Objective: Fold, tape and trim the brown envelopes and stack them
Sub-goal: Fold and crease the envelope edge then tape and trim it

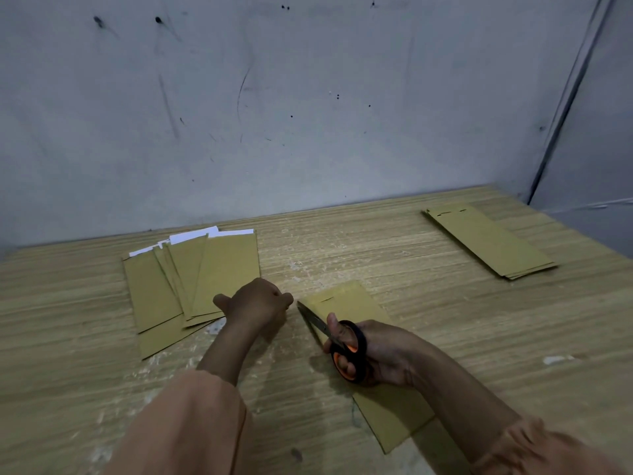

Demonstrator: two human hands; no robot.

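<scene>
Brown paper envelopes lay in three places on a pale wood-grain table [445, 320], and none of them carried writing or a label that could be read. Nearest the person, one envelope [346, 299] lay flat at an angle in the middle of the table, running from beside the hands down toward the near edge. The right hand [380, 354] rested over it, thumb and fingers hooked through the black and orange handles of a pair of scissors [339, 341], whose blades pointed up and left over the envelope's left edge. The left hand [257, 303] was curled into a fist just left of the blade tips; whether it pinched anything could not be told. Behind and left of that fist, a fanned spread of envelopes [191, 286] overlapped loosely, with white paper strips [195, 234] showing at their far ends. Well apart, at the far right near the table's corner, a neat stack of envelopes [489, 241] lay squared up. Open tabletop lay between that stack and the hands, and more along the right side. A scuffed grey wall [308, 97] closed off the table's far edge. Peach sleeves [191, 423] covered both forearms at the bottom of the view.
</scene>
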